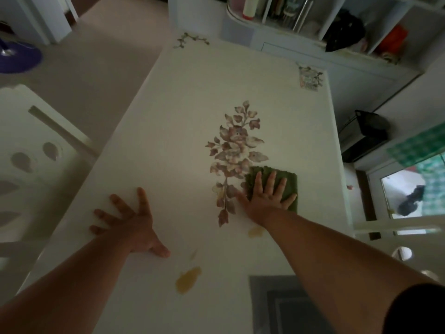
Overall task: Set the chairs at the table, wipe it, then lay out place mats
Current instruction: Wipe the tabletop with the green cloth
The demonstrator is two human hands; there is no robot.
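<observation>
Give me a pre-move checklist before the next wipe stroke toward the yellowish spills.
1. Folded green cloth flat under the right hand: ok.
2. Left hand braced flat on the white floral-print table: ok.
3. Small yellowish smear by the right wrist unwiped: not ok.
4. Larger yellowish spill near the front edge unwiped: not ok.
5. Path from the cloth to both spills free of objects: ok.
6. Cloth dampness: cannot tell.

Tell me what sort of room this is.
Most likely a home dining area: a white table with a printed flower design, a white chair pulled up on its left side, and open shelves of household odds and ends beyond.
</observation>
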